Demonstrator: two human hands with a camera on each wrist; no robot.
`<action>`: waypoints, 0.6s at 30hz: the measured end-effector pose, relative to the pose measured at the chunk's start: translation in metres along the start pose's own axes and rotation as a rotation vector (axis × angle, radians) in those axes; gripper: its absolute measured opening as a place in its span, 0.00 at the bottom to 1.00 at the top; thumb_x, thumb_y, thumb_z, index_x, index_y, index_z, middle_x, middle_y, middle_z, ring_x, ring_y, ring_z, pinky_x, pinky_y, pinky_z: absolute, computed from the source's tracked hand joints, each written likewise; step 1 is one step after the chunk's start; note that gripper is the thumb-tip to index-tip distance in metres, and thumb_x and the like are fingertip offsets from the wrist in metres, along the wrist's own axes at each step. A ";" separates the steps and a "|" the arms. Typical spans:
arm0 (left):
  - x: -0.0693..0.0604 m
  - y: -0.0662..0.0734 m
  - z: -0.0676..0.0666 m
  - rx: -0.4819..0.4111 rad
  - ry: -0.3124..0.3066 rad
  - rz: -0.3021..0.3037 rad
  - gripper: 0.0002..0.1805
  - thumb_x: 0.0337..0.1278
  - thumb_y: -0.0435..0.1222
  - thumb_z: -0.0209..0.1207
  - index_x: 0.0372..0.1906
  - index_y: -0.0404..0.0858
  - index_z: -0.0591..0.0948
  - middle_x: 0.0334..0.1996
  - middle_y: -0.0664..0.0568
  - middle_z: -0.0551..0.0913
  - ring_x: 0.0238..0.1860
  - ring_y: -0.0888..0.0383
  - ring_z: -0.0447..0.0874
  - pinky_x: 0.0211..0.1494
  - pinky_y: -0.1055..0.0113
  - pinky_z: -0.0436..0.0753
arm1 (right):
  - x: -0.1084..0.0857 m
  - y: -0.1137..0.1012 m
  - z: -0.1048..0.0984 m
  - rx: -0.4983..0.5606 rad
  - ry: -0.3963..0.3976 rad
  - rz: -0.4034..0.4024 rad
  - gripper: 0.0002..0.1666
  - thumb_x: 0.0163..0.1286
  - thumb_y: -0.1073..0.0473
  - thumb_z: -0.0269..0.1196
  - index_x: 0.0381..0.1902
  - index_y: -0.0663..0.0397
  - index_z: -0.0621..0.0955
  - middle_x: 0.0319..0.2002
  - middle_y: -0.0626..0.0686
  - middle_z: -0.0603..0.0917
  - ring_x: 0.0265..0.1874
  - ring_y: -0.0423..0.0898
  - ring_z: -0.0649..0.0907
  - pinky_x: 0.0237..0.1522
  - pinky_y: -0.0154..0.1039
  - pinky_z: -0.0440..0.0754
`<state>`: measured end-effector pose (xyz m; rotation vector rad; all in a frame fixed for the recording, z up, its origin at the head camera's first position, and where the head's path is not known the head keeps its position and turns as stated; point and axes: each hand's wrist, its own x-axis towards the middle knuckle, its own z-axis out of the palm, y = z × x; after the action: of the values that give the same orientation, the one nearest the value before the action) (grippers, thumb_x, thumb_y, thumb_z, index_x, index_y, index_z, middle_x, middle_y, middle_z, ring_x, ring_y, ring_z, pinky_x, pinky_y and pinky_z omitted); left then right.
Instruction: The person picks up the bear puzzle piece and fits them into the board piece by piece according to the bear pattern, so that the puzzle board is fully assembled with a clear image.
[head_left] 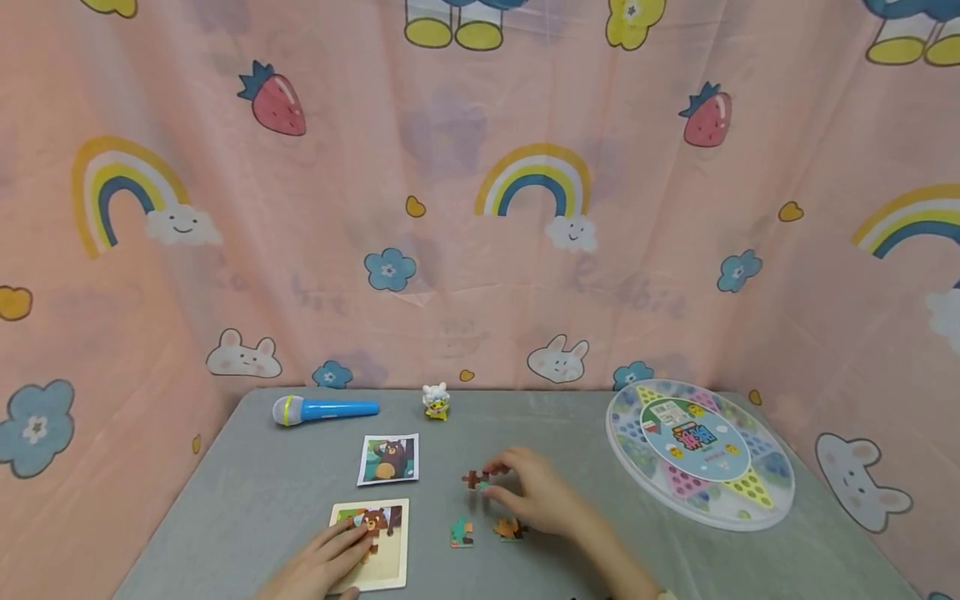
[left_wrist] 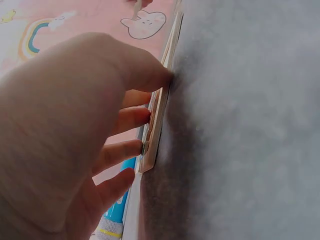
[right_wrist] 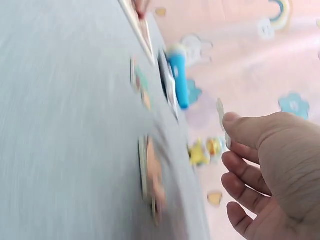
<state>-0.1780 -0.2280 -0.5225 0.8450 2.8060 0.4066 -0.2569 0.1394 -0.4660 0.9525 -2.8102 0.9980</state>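
My right hand (head_left: 542, 493) pinches a brown jigsaw puzzle piece (head_left: 472, 480) between thumb and fingers, held above the table; in the right wrist view the piece (right_wrist: 220, 108) appears edge-on. My left hand (head_left: 321, 563) rests on a wooden puzzle board (head_left: 395, 567), its fingers laid over the bear picture at the upper left. In the left wrist view the thumb touches the side of the board (left_wrist: 162, 107) and the fingertips meet its top. A green puzzle piece (head_left: 460, 533) and an orange-brown piece (head_left: 510, 529) lie right of the board, below the right hand.
A bear picture card (head_left: 388, 460) lies behind the board. Farther back are a blue toy microphone (head_left: 337, 410) and a small white-and-yellow figurine (head_left: 436, 402). A round game board (head_left: 697, 454) lies at the right. A pink patterned curtain (head_left: 465, 317) hangs behind the grey table (head_left: 247, 500).
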 end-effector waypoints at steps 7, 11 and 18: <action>0.002 0.000 0.000 -0.032 -0.018 -0.029 0.36 0.76 0.58 0.56 0.74 0.37 0.76 0.71 0.43 0.77 0.73 0.35 0.70 0.72 0.43 0.77 | 0.017 -0.035 0.024 0.034 -0.043 -0.025 0.12 0.75 0.53 0.70 0.52 0.50 0.85 0.49 0.48 0.84 0.49 0.45 0.81 0.54 0.41 0.83; 0.002 0.000 0.000 -0.027 -0.008 -0.038 0.35 0.74 0.56 0.59 0.74 0.37 0.77 0.71 0.44 0.77 0.73 0.36 0.70 0.72 0.44 0.78 | 0.025 -0.051 0.043 0.054 -0.076 -0.017 0.13 0.74 0.52 0.71 0.51 0.48 0.85 0.48 0.44 0.83 0.48 0.40 0.80 0.53 0.37 0.82; 0.000 0.000 0.001 0.008 0.034 0.007 0.36 0.75 0.56 0.59 0.73 0.35 0.77 0.70 0.43 0.79 0.72 0.37 0.72 0.70 0.48 0.79 | 0.029 -0.064 0.071 0.033 -0.122 -0.052 0.12 0.71 0.52 0.73 0.48 0.48 0.86 0.43 0.40 0.81 0.43 0.32 0.77 0.49 0.31 0.80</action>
<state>-0.1780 -0.2280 -0.5236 0.8577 2.8379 0.4146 -0.2323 0.0439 -0.4804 1.1210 -2.8579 1.0172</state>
